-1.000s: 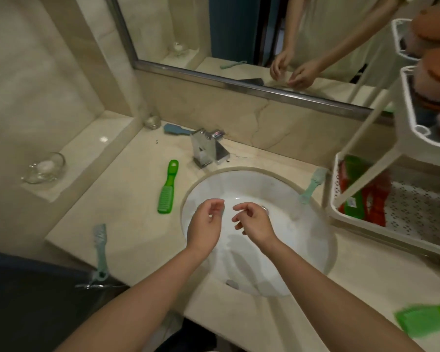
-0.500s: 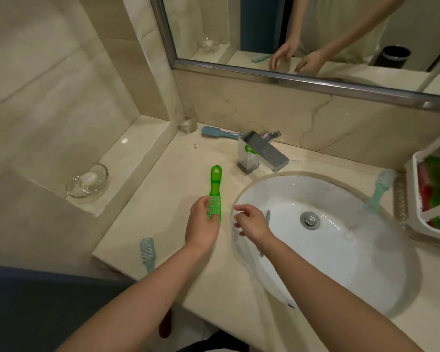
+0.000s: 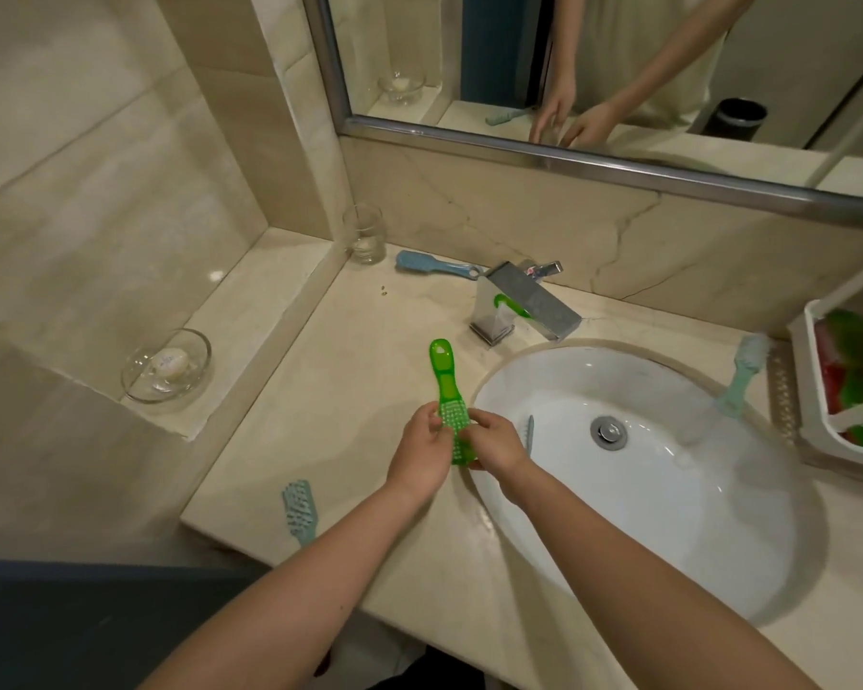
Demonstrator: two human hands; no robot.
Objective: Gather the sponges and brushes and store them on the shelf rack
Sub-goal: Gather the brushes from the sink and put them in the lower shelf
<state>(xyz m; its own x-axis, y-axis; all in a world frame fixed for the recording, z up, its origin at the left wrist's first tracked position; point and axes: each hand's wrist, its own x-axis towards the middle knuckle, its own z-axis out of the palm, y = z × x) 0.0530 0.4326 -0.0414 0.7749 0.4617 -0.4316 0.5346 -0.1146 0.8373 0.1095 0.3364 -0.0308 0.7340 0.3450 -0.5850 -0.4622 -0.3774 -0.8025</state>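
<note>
Two hands meet on the green brush (image 3: pixel 447 385), held over the bench (image 3: pixel 360 341) just left of the sink (image 3: pixel 668 515), its handle pointing away. The left hand (image 3: pixel 422 453) curls its fingers round the bristle head's left edge, and the right hand (image 3: pixel 497 443) pinches the right edge. Half a second earlier only the left hand touched it. One teal brush (image 3: pixel 300 510) lies at the bench's front edge.

On the beige stone counter (image 3: pixel 350 351) we find the white oval sink (image 3: pixel 668 515) at right, the square chrome faucet (image 3: pixel 524 303) behind it. The green plastic brush (image 3: pixel 447 390) is just left of the sink, between our left grip (image 3: pixel 419 450) and right grip (image 3: pixel 499 448). A blue plastic brush (image 3: pixel 429 265) and a clear drinking glass (image 3: pixel 365 234) sit behind, near the wall.
</note>
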